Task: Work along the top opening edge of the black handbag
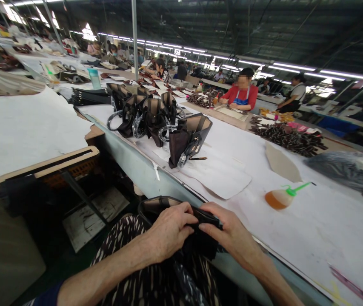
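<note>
A black handbag (pixel 205 242) with a tan lining rests on my lap, against the edge of the table. My left hand (pixel 173 227) pinches the bag's upper edge between thumb and fingers. Close beside it, my right hand (pixel 227 225) grips the same edge near the corner, thumb on the near side. The lower part of the bag is dark and partly hidden by my hands. Farther up the table stand several similar dark handbags (pixel 192 138), their handles wrapped in clear plastic.
The white-covered table (pixel 296 238) holds a glue bottle (pixel 278 199) with a green spout, a pink tool (pixel 350 282) and a plastic-wrapped bundle (pixel 350 170). A wooden-edged frame (pixel 47 165) stands at left. Across the table sits a co-worker in red (pixel 248 97).
</note>
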A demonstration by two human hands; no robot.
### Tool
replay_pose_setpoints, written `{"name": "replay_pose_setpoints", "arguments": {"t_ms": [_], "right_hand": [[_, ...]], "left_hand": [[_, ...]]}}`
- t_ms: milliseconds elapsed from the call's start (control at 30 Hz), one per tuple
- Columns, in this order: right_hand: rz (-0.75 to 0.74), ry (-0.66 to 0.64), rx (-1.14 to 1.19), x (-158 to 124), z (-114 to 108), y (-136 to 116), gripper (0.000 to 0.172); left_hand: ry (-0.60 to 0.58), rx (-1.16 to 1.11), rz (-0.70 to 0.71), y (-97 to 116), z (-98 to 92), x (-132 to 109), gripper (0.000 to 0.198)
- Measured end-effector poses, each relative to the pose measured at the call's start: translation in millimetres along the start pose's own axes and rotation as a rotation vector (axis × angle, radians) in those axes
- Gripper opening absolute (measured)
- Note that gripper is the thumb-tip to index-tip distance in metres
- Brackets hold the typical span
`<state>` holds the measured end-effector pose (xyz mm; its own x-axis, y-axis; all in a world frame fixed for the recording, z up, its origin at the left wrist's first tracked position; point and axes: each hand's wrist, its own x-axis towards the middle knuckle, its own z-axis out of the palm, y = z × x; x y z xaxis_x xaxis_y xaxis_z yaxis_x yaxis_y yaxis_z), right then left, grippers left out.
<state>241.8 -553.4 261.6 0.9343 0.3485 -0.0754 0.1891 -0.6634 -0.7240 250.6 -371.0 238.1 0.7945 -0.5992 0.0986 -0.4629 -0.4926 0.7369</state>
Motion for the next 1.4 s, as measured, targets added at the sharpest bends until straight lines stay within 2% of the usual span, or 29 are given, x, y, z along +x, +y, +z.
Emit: {"name": "replay_pose_setpoints", "arguments": {"t_ms": [167, 333, 467, 800, 1000, 1400], "right_hand": [[-0.053, -0.004, -0.063, 0.0, 3.6, -3.1, 0.008], [-0.073, 0.0, -0.051, 0.9, 6.1, -1.5, 0.01], [-0.062, 0.021, -0.035, 0.7, 6.1, -1.0, 0.011], [-0.038, 0.086, -0.115, 1.9, 12.6, 5.3, 0.022], [-0.049, 0.134, -0.146, 4.8, 15.4, 10.5, 0.023], [-0.093, 0.166, -0.126, 5.0, 16.4, 6.8, 0.026]], "left_hand": [[0.099, -0.017, -0.08, -4.2, 4.0, 4.7, 0.021], [0.177, -0.032, -0.165, -6.5, 2.0, 5.4, 0.016], [0.225, 0.051, -0.194, -11.2, -1.6, 6.7, 0.017], [0.231, 0.225, -0.23, -13.9, -4.6, 9.5, 0.016], [0.243, 0.234, -0.219, -16.2, -2.6, 8.4, 0.019], [0.262, 0.237, -0.315, -16.1, -5.6, 14.4, 0.019]]}}
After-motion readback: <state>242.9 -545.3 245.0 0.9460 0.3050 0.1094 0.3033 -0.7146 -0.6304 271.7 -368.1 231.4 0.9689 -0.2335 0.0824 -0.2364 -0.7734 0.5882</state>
